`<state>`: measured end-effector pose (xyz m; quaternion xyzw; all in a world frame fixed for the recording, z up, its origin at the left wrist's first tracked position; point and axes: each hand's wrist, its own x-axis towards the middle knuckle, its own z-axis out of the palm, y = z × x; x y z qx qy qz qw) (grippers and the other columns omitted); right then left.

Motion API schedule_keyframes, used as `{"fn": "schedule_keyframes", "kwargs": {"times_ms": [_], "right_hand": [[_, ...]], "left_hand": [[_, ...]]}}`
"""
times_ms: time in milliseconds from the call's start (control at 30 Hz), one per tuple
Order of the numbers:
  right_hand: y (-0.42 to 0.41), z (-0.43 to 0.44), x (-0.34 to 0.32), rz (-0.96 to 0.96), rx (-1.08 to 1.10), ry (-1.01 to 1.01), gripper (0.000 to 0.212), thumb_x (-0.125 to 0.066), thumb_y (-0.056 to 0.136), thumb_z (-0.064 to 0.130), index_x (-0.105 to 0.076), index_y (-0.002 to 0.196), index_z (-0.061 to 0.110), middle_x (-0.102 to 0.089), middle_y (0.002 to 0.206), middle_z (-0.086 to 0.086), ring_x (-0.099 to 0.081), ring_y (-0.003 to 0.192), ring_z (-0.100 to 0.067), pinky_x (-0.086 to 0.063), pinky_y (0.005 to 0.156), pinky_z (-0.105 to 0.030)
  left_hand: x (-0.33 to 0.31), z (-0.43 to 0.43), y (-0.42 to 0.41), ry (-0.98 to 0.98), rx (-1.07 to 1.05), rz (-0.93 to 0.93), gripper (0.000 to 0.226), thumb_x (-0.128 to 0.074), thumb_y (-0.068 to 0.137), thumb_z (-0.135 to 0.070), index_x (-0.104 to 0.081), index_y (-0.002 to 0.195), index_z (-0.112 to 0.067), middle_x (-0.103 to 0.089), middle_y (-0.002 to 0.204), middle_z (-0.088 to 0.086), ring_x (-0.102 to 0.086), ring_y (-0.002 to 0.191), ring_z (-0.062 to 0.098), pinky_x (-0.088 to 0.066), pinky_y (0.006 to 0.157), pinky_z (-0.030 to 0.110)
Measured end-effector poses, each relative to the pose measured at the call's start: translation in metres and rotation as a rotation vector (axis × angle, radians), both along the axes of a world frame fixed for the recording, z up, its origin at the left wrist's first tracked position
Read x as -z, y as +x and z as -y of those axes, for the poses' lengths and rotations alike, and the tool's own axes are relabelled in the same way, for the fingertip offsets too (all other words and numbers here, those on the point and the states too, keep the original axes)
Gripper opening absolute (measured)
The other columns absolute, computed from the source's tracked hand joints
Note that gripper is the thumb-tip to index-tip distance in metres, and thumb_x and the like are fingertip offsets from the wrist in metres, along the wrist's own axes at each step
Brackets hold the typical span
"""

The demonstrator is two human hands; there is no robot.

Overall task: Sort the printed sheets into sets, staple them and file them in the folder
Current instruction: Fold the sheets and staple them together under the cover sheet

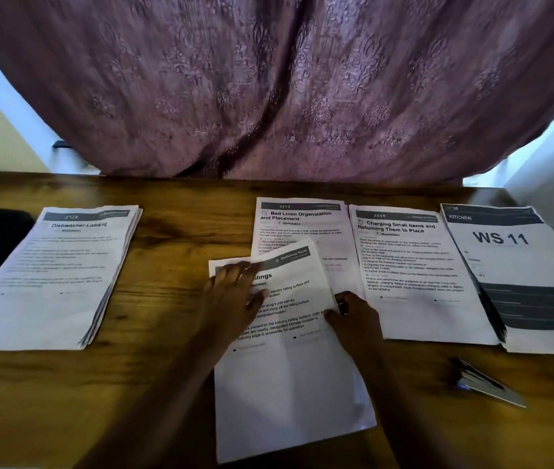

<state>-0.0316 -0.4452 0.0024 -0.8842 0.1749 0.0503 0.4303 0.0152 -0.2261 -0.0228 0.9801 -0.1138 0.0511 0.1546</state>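
Your left hand (231, 292) lies flat, fingers spread, on the upper left of the railings sheet (289, 367). Your right hand (353, 313) pinches its right edge, and both forearms reach in from below. Lift only that top sheet, check its title, and start its set clear of the Bed Linen pile (299, 225) it overlaps. The stapler (485, 384) lies to the right on the bench (174, 231).

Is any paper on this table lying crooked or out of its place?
Yes. The railings sheet in the middle lies tilted and covers the lower part of the Bed Linen sheet. The left hand presses on it and the right hand holds its right edge.
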Motion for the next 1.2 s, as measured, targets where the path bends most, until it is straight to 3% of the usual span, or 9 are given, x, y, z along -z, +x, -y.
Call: {"fn": "schedule_keyframes", "kwargs": {"times_ms": [167,367,500,600,700,800,900,1067,1200], "right_hand": [[0.011,-0.006,-0.003,0.231,-0.167,-0.616,0.061,-0.070,0.080,0.026,-0.045,0.135,0.013,-0.052,0.129,-0.010,-0.049,0.118,-0.030,-0.043,0.093,-0.043],[0.066,-0.008,0.003,0.145,-0.558,-0.606,0.075,-0.046,0.095,0.046,-0.007,0.151,0.015,-0.012,0.158,-0.005,-0.005,0.147,-0.017,0.009,0.114,-0.042],[0.066,-0.015,0.012,0.185,-0.545,-0.568,0.070,-0.053,0.093,0.036,-0.017,0.150,0.016,-0.038,0.149,-0.006,-0.033,0.138,-0.021,-0.013,0.117,-0.039],[0.055,-0.022,0.003,0.290,-0.271,-0.390,0.061,-0.065,0.086,0.037,-0.037,0.138,0.021,-0.063,0.121,-0.004,-0.061,0.107,-0.022,-0.046,0.091,-0.033],[0.046,-0.027,-0.003,0.296,-0.091,-0.172,0.061,-0.068,0.085,0.032,-0.038,0.137,0.021,-0.062,0.123,-0.005,-0.062,0.106,-0.024,-0.045,0.087,-0.026],[0.042,-0.028,0.006,0.583,-0.426,-0.314,0.063,-0.061,0.086,0.002,-0.037,0.143,0.015,-0.056,0.133,-0.011,-0.060,0.113,-0.026,-0.043,0.097,-0.031],[0.039,-0.016,0.037,0.735,-0.846,-0.691,0.059,-0.061,0.079,0.012,-0.046,0.136,0.017,-0.060,0.129,-0.009,-0.056,0.121,-0.022,-0.033,0.104,-0.051],[0.037,-0.014,0.025,0.650,-0.633,-0.236,0.054,-0.035,0.095,0.054,-0.063,0.119,0.015,-0.066,0.119,-0.006,-0.054,0.114,-0.013,-0.033,0.109,-0.033],[0.069,0.000,0.025,0.311,-0.569,-0.519,0.061,-0.044,0.094,0.044,-0.030,0.146,0.016,-0.034,0.151,-0.009,-0.029,0.141,-0.021,-0.012,0.116,-0.037]], "left_hand": [[0.020,0.001,0.001,0.019,0.003,0.047,0.053,-0.045,0.088,-0.055,-0.058,0.129,-0.024,-0.059,0.130,0.002,-0.054,0.121,0.026,-0.045,0.095,0.045],[0.032,-0.003,0.007,0.048,0.078,-0.025,0.067,-0.021,0.091,-0.058,-0.034,0.148,-0.025,-0.033,0.154,0.001,-0.023,0.145,0.021,-0.019,0.115,0.044],[0.036,-0.003,0.008,0.048,0.080,-0.042,0.070,-0.014,0.090,-0.061,-0.022,0.151,-0.028,-0.022,0.158,-0.002,-0.011,0.148,0.017,-0.007,0.116,0.039],[0.035,-0.004,0.009,0.014,0.065,-0.064,0.073,-0.015,0.089,-0.065,-0.021,0.152,-0.028,-0.022,0.158,-0.003,-0.011,0.148,0.015,-0.004,0.116,0.036],[0.029,-0.002,0.008,-0.116,0.057,-0.092,0.074,-0.016,0.089,-0.068,-0.013,0.152,-0.030,-0.026,0.157,-0.003,-0.017,0.146,0.017,-0.016,0.119,0.044],[0.019,-0.003,0.004,-0.460,0.029,-0.110,0.068,-0.012,0.091,-0.069,-0.006,0.151,-0.039,-0.037,0.151,0.004,-0.044,0.130,0.021,-0.045,0.101,0.046],[0.018,-0.006,0.004,-0.581,0.092,-0.070,0.063,-0.009,0.092,-0.069,-0.005,0.149,-0.042,-0.020,0.159,-0.004,-0.025,0.143,0.012,-0.033,0.112,0.044],[0.027,-0.004,0.011,-0.034,0.114,-0.099,0.088,0.008,0.078,-0.080,-0.015,0.150,-0.035,-0.004,0.157,-0.008,-0.008,0.148,0.018,-0.008,0.118,0.042],[0.029,-0.005,0.011,0.025,0.105,-0.111,0.087,0.009,0.078,-0.079,-0.014,0.150,-0.035,-0.008,0.159,-0.006,-0.005,0.148,0.019,-0.006,0.117,0.041]]}}
